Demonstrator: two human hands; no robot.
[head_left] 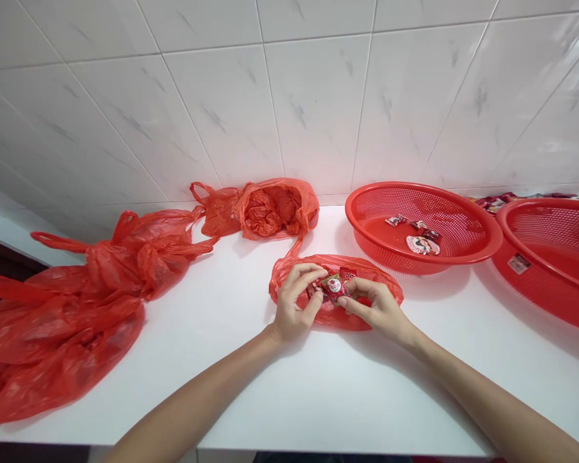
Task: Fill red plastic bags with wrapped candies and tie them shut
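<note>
Both hands are over a red plastic bag (338,319) lying open on the white table. Small red wrapped packets show in its mouth. My left hand (296,302) has thumb and fingers closed round dark red packets (314,289) at the left of the bag's mouth. My right hand (374,307) pinches a shiny red packet with a round white label (334,285), just right of my left fingertips. Behind and to the right, a red basket (424,254) holds several small packets and a round white picture piece (422,245).
A second red basket (550,270) stands at the right, with colourful packets (504,202) behind it by the tiled wall. An open red bag (309,199) holding crumpled red plastic sits at the back. Tied, full red bags (62,341) lie along the left.
</note>
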